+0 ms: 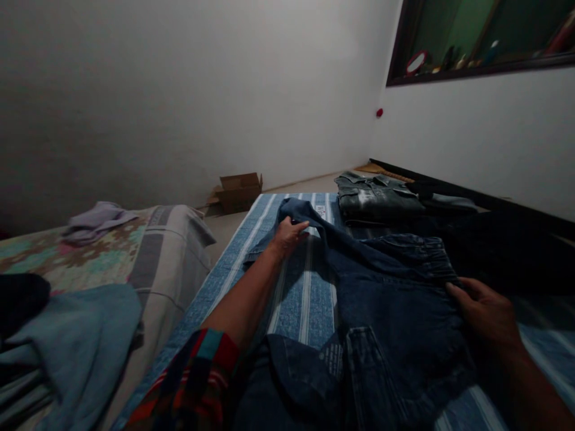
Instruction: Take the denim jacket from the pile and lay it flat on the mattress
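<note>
Dark blue jeans (386,305) lie spread over a blue striped mattress (296,299). My left hand (287,235) reaches forward and grips a raised leg of the jeans near its end. My right hand (487,311) rests on the right edge of the jeans by the waistband, fingers curled over the denim. A plaid sleeve covers my left upper arm at the bottom of the view.
A folded grey denim garment (377,197) lies at the far end of the mattress, with dark clothes (503,251) to its right. A second bed (103,263) on the left carries a lilac cloth and light blue garments (72,341). A cardboard box (239,190) stands by the wall.
</note>
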Demonstrator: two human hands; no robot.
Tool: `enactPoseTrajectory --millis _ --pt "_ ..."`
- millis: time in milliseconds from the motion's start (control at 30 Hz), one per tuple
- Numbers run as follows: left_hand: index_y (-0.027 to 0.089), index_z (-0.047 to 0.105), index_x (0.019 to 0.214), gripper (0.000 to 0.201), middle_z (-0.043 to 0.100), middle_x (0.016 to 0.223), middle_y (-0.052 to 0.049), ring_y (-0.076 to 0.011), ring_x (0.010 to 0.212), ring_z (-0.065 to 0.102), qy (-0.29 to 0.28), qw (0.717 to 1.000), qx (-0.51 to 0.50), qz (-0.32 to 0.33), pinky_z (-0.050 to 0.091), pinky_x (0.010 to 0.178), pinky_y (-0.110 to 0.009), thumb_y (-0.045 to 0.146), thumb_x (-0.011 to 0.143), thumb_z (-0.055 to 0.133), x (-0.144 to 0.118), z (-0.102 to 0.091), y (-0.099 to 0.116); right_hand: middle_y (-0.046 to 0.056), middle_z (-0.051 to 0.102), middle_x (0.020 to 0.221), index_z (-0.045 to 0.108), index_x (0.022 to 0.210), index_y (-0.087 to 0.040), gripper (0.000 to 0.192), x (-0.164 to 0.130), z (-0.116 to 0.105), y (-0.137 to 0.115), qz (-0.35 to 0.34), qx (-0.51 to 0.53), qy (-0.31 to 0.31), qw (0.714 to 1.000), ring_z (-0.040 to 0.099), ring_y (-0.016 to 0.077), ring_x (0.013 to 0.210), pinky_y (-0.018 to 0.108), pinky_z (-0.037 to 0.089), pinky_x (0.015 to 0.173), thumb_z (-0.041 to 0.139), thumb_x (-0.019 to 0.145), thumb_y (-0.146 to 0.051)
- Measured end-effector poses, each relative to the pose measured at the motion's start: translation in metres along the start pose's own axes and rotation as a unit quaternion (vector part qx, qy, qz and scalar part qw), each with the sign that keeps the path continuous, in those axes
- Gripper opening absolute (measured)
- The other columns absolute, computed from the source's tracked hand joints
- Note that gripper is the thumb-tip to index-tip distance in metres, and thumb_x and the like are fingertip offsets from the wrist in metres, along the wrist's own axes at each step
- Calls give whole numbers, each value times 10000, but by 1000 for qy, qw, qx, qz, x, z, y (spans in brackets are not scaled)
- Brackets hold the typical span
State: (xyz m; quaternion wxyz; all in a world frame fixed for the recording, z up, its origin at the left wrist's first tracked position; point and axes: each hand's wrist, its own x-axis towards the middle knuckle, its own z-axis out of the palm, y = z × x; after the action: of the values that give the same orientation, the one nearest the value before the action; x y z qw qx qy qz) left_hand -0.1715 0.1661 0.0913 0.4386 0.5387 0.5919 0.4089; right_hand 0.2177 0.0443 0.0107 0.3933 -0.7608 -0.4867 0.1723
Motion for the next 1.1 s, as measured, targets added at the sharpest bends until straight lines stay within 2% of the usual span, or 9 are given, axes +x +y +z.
enactPoseTrajectory --millis 100,267,433,600,700,800,933,1033,1100 --pt "220 520 1102 320 653 1091 -48 -158 966 621 -87 996 34 -6 504 719 -243 298 805 610 -16 -4 -11 70 710 881 676 922 -216 462 1 2 3 9 16 0 1000 649 290 836 391 481 730 573 658 -581" --pt "158 580 637 273 609 553 -13 -167 512 579 -255 948 151 -116 423 477 -261 378 603 737 -66 -11 -43 74 707 886 676 926 -215 456 0 1 1 15 15 -7 1000 649 295 847 396 480 742 564 664 -571" --pt "198 661 715 302 660 650 -3 -180 616 597 -434 855 266 -103 422 516 -248 436 562 765 -114 -22 -33 82 708 913 672 930 -210 442 -3 -2 -4 7 -6 -7 1000 638 313 884 396 477 766 547 686 -558" --pt "223 677 809 381 660 713 11 -180 603 559 -454 819 344 -70 374 483 -243 335 474 820 -146 -25 -21 95 707 919 668 929 -202 451 -1 -3 -1 7 -16 -11 1000 639 339 880 419 482 769 552 675 -557" --pt "217 630 688 226 586 607 41 -150 525 483 -435 808 394 -56 336 469 -242 218 499 754 -154 -28 -22 117 707 937 666 924 -208 433 0 -2 1 -2 -17 -14 1000 636 352 912 416 479 777 544 696 -557" --pt "211 590 622 98 532 559 50 -139 515 453 -375 830 412 -16 319 486 -241 173 555 651 -151 -47 -9 130 707 931 668 915 -195 454 1 -2 2 6 -18 -6 1000 636 361 927 416 484 779 549 677 -563" --pt "222 592 612 33 538 564 31 -139 557 461 -167 894 412 61 317 512 -229 214 626 621 -142 -92 35 103 713 889 676 923 -187 477 -1 -2 5 -5 -14 10 1000 637 355 908 429 495 767 554 663 -568" --pt "218 572 567 98 495 515 35 -129 516 420 12 868 495 45 266 491 -232 188 580 664 -139 -122 57 98 714 880 676 918 -198 465 -3 -2 8 9 -11 25 1000 641 346 875 423 499 740 573 657 -570" --pt "212 585 565 103 504 520 28 -133 510 425 38 841 540 -1 243 487 -238 209 571 687 -139 -133 54 102 713 889 675 919 -198 463 -3 -2 10 17 -8 21 1000 643 346 869 420 497 737 584 656 -568"
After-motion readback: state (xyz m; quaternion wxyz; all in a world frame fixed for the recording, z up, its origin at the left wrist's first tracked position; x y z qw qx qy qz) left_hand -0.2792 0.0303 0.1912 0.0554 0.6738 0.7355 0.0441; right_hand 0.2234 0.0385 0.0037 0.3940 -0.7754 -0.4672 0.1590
